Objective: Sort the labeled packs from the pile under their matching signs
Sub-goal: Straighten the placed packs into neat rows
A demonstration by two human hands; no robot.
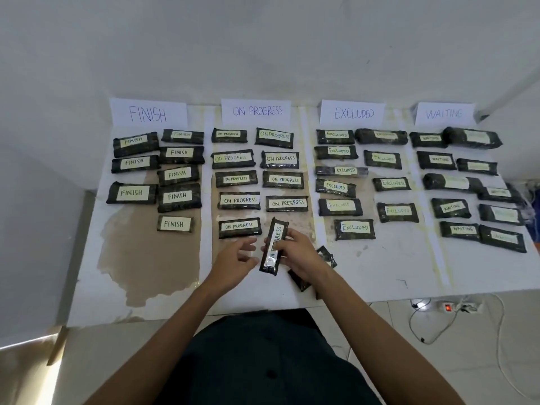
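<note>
Here right hand (295, 252) grips ON PROGRESS pack (274, 247), long axis near-vertical.

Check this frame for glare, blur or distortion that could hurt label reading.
Head view: wide-angle distortion bows the table edges; glare whitens the lower label of the pack in the right hand; several far-right labels under the WAITING sign are too washed out to read; the FINISH packs read sharply.

Left hand (233, 260) loose-fingered, right hand (298, 252) in grip.
</note>
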